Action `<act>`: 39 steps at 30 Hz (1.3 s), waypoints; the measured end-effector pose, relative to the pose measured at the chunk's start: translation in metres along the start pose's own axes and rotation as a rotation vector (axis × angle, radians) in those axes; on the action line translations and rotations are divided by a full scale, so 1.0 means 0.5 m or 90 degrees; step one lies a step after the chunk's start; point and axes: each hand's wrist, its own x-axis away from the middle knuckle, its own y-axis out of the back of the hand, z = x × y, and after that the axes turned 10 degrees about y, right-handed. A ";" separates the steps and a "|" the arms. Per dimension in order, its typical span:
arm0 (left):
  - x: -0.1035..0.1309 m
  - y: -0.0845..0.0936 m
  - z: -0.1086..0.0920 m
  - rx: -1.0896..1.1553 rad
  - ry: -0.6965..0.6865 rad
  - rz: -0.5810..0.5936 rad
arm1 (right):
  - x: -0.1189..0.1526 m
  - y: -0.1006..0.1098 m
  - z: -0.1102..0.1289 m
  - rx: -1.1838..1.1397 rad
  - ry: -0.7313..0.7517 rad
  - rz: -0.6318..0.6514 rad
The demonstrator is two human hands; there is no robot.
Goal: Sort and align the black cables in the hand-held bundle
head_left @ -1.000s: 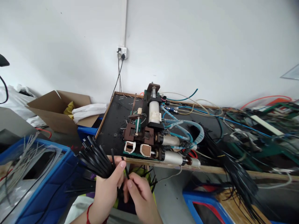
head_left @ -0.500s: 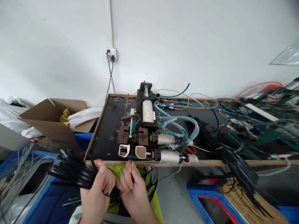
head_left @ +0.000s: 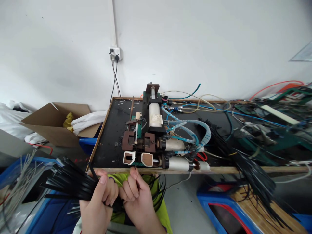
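Note:
My left hand [head_left: 98,198] is closed round a thick bundle of black cables [head_left: 70,182], whose ends fan out to the left. One cable sticks up above the others by the thumb. Close beside it, my right hand [head_left: 136,195] pinches a thin black wire [head_left: 135,165] between thumb and forefinger. The wire points up at the gap between the two pale-edged brown jaws of a pneumatic machine [head_left: 138,143]. My right fingertips are at the table's front edge, just below those jaws. More black strands hang behind and below both hands, over yellow-green cloth [head_left: 164,211].
The machine's cylinders [head_left: 176,163] and blue-white hoses [head_left: 204,130] reach to the right. A second black cable bundle [head_left: 253,172] hangs over the table edge [head_left: 219,170]. Blue crates [head_left: 209,203] stand below right, another holding pale wires at left. A cardboard box [head_left: 48,130] is at back left.
Both hands have shifted slightly left, and the left hand's bundle has moved left with it. The right hand still pinches its wire below the jaws. The view has shifted slightly.

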 end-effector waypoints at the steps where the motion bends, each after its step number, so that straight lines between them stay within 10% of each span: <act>1: 0.000 0.000 -0.001 0.000 0.002 0.000 | 0.000 0.000 0.000 0.000 -0.002 0.001; 26: -0.001 0.002 -0.006 0.074 0.034 0.054 | 0.001 -0.012 0.004 0.047 -0.011 -0.020; 39: 0.000 0.014 0.039 -0.017 0.038 0.059 | 0.094 0.030 0.044 0.619 0.104 0.000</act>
